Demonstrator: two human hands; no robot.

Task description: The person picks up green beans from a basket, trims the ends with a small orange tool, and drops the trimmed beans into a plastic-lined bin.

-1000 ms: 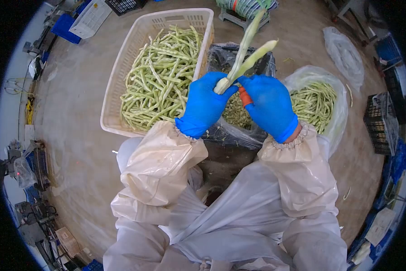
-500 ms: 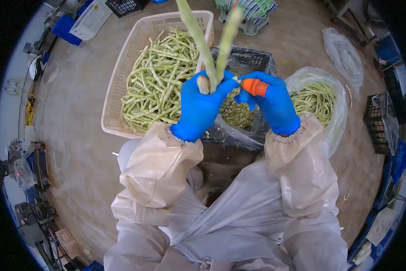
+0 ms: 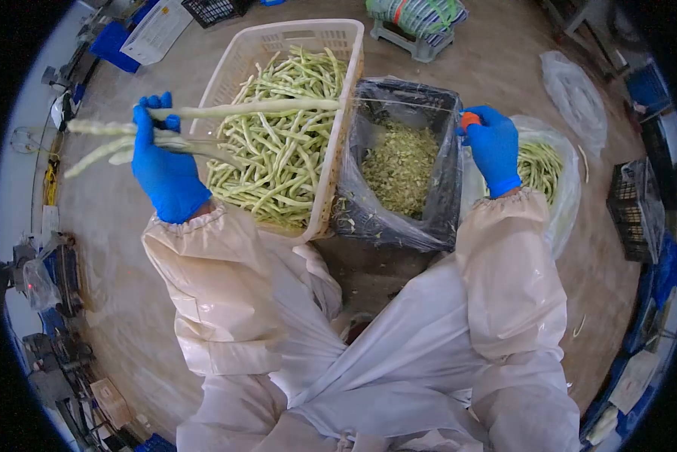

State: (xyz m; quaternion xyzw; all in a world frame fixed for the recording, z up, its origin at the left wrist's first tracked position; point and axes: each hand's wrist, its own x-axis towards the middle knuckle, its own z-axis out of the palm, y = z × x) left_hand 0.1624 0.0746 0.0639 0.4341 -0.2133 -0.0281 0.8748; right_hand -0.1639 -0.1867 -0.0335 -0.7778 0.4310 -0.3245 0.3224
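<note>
My left hand (image 3: 161, 169), in a blue glove, is closed around several long pale-green beans (image 3: 255, 108) at the left of the white crate. One bean reaches sideways over the crate; the others stick out to the left. Over the right edge of the black bin, my blue-gloved right hand (image 3: 495, 148) is pinched closed. An orange thumb cover (image 3: 470, 120) shows on its thumb; its tip is partly hidden. Between the long bean's end and the right hand stretches a thin pale bean string (image 3: 406, 103).
Long beans fill the white crate (image 3: 356, 68). Green trimmings (image 3: 400, 169) lie in the plastic-lined black bin (image 3: 459, 192). More beans sit in a clear bag (image 3: 572, 200) at right. Behind stands a small stool (image 3: 421, 49) with a striped cover.
My left hand has swung left with the beans, which now lie sideways instead of pointing up. My right hand has moved right, so the hands are far apart.
</note>
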